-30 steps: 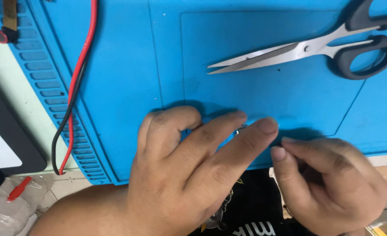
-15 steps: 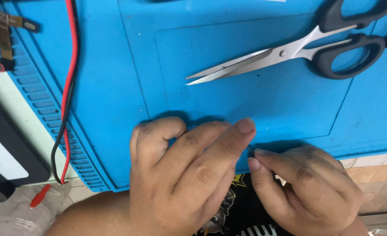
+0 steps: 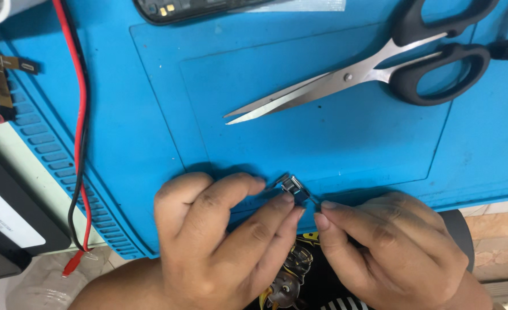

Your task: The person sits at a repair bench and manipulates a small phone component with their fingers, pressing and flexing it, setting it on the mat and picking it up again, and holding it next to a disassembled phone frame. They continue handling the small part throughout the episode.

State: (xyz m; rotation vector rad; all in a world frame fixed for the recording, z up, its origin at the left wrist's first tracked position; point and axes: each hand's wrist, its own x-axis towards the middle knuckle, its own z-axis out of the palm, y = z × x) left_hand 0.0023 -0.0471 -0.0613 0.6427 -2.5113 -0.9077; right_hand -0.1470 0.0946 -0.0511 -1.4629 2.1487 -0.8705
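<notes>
Fingers (image 3: 288, 209) of left hand (image 3: 219, 247) and right hand (image 3: 391, 252) pinched together on small silver metal part (image 3: 294, 187) above blue silicone mat (image 3: 150, 132); black-handled steel scissors (image 3: 369, 69) well apart.

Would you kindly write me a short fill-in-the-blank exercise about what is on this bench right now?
1. Both hands, the left hand and the right hand, pinch a small ____ part between their fingertips.
2. The work mat is ____ in colour.
3. The scissors have ____ handles.
4. A black cable runs beside a ____ one.

Missing words: metal; blue; black; red
</notes>
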